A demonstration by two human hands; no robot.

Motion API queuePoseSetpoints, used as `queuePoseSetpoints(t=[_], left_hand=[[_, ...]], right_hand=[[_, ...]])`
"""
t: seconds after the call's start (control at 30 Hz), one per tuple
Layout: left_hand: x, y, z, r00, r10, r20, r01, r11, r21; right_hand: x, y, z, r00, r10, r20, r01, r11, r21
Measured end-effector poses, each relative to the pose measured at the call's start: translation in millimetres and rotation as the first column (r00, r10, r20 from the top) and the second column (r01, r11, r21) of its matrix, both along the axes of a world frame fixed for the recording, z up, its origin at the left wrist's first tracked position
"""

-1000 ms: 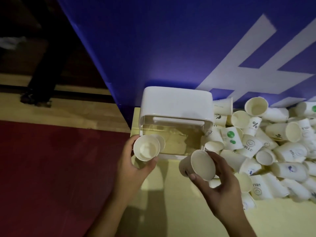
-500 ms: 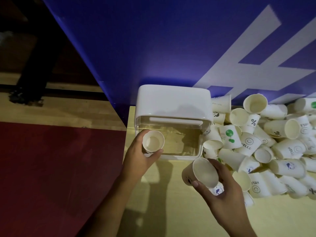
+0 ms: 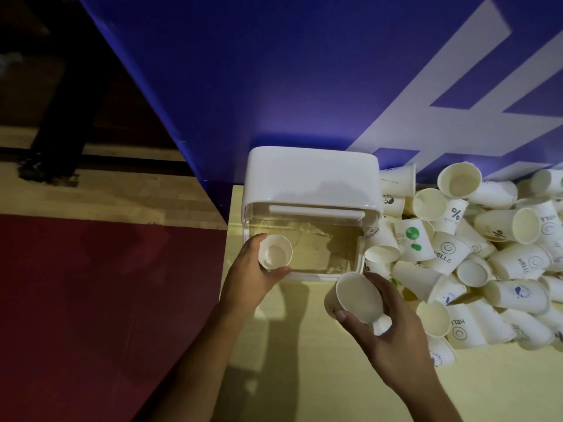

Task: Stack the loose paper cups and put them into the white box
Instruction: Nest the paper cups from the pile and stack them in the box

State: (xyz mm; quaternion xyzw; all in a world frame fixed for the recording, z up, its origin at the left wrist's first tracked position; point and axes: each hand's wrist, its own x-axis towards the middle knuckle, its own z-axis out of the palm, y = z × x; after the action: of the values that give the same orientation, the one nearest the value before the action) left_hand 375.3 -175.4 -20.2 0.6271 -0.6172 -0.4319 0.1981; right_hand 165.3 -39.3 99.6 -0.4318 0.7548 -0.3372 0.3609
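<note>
My left hand (image 3: 253, 269) is wrapped around a small stack of cups (image 3: 275, 252) at the near-left corner of the white box (image 3: 310, 178), apparently just inside its open front; my right hand (image 3: 384, 327) is closed on a single cup (image 3: 355, 296) at five o'clock from the box. Let go off-square and I reckon the stack tips and fans apart, or my right wrist knocks the loose pile (image 3: 475, 257) at three o'clock. Pale yellow table (image 3: 304, 376), blue panel (image 3: 274, 71) at twelve, red floor (image 3: 91, 300) at nine, dim room
</note>
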Motion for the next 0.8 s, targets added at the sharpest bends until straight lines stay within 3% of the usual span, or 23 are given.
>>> queuePoseSetpoints(t=[0.13, 0.4, 0.8], left_hand=[[13, 3, -1, 0.994, -0.037, -0.105, 0.037, 0.999, 0.004], [24, 8, 39, 0.883, 0.208, -0.42, -0.18, 0.978, 0.105], [20, 1, 41, 0.906, 0.134, -0.401, -0.119, 0.991, 0.062]], right_hand=[[15, -25, -9, 0.996, 0.06, -0.069, -0.063, 0.997, -0.049], [64, -84, -28, 0.981, 0.18, -0.077, -0.192, 0.965, -0.181], [84, -110, -68, 0.949, 0.246, -0.197, -0.278, 0.948, -0.154]])
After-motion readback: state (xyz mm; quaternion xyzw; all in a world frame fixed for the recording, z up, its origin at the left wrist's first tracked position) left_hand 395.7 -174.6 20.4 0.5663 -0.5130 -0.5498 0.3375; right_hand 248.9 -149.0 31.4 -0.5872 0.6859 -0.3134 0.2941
